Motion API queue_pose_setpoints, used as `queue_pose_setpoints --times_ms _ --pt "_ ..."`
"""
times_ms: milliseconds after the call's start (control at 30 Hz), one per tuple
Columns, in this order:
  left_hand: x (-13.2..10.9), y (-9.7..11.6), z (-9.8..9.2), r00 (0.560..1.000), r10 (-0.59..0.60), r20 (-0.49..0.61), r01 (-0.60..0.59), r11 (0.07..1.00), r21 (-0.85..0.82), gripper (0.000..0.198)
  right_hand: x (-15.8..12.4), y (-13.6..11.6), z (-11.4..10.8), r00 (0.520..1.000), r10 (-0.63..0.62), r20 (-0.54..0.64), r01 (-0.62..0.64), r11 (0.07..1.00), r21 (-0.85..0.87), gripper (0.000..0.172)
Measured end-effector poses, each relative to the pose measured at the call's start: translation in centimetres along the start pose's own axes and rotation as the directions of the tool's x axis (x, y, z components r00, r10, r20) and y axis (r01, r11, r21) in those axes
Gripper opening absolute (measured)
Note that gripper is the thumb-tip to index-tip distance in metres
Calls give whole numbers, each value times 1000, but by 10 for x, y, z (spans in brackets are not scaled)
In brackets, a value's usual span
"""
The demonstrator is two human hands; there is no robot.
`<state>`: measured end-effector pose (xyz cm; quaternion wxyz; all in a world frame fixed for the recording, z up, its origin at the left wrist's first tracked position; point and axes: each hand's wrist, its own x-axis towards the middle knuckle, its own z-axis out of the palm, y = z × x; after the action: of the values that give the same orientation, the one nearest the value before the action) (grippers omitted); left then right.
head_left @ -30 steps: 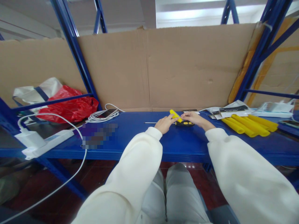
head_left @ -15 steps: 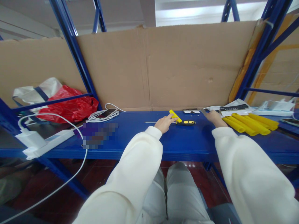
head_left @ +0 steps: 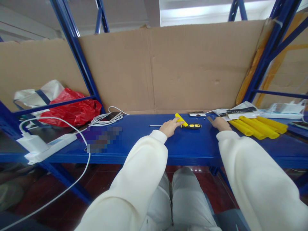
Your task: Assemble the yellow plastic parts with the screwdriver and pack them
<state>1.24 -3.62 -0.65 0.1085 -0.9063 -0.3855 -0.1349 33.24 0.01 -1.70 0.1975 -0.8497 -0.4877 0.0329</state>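
My left hand (head_left: 169, 127) rests on the blue shelf (head_left: 187, 146) and pinches a short yellow tube piece (head_left: 181, 119) that tilts up from its fingers. Just right of it lies a screwdriver with a black and yellow handle (head_left: 192, 126), its thin shaft (head_left: 157, 125) pointing left. My right hand (head_left: 219, 124) lies further right on the shelf, next to a pile of yellow tubes (head_left: 257, 126); its fingers look curled, and whether they hold anything is hidden. A small dark and white card (head_left: 197, 114) lies behind the screwdriver.
Papers and a dark strip (head_left: 237, 112) lie behind the yellow tubes. A coiled white cable and a phone (head_left: 107, 118) sit at the left, then a red bag (head_left: 69, 109) and a white power strip (head_left: 47, 146). A cardboard sheet (head_left: 168, 67) backs the shelf between blue posts.
My right hand left the yellow piece and screwdriver handle and moved right to beside the pile of yellow tubes. My left hand kept hold of the yellow piece and stayed put.
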Motion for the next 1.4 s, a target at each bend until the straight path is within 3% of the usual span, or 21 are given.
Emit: queue_pose_setpoints --times_ms 167,300,700,933,1100,1233,1400 --pt "0 1 -1 1000 11 10 -11 1000 0 81 3 3 7 996 -35 -83 32 999 -39 59" --pt "0 3 -4 1000 5 29 -5 1000 11 79 1 0 6 998 -31 -52 27 997 -78 52" --pt "-2 5 -4 1000 -1 15 1 1000 10 83 -7 -8 1 999 -22 -44 17 994 -106 51" --pt "-1 5 -5 999 15 29 -17 998 60 79 -17 -23 -7 965 -193 -179 183 980 -71 41" --pt "-1 6 -6 999 24 35 -27 997 72 73 -22 -35 -9 934 -294 -205 303 953 15 34" --pt "-1 6 -6 999 34 35 -37 995 88 73 -15 -37 -4 860 -467 -205 494 863 108 29" --pt "-1 5 -4 998 49 26 -51 994 95 73 -16 -49 5 652 -700 -291 754 640 148 36"
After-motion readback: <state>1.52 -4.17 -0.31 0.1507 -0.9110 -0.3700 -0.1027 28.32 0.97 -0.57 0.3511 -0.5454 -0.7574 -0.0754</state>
